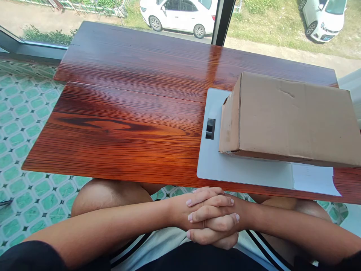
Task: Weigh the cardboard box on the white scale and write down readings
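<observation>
My left hand [181, 211] and my right hand [240, 207] are clasped together over my lap, just in front of the table's near edge. Their fingers are interlaced and closed around each other, with no object visible between them. Beyond them, to the right, a closed brown cardboard box [293, 116] lies on a flat white scale [213, 162] with a small dark display [210, 129]. A white sheet of paper [314, 180] sticks out at the scale's near right corner. The box hides most of the scale's top.
The glossy reddish-brown wooden table [121, 150] has a stepped left edge and a seam across it. My knees are under its near edge. Green and white tiles [22, 131] cover the floor. Behind the table, a window with a dark frame post [223, 22] shows parked white cars [180, 17] outside.
</observation>
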